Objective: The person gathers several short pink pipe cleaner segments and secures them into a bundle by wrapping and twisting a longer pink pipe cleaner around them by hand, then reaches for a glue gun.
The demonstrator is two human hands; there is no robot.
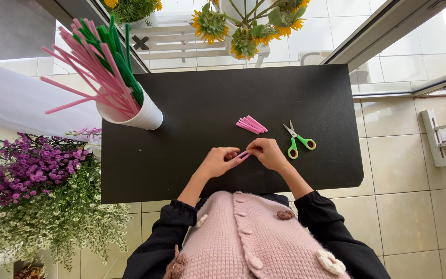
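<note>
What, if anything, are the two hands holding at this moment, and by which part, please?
A short pink pipe cleaner piece, pinched at its ends between the left hand and the right hand, above the black table.

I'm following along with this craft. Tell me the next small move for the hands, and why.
Probably bend the short pink pipe cleaner piece further: the left hand and right hand each pinch one end above the black table, while the cut pink pieces and green scissors lie idle.

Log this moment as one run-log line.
left hand + right hand: pinch pink pipe-cleaner piece | cut pink pieces, green scissors: on black table
</note>
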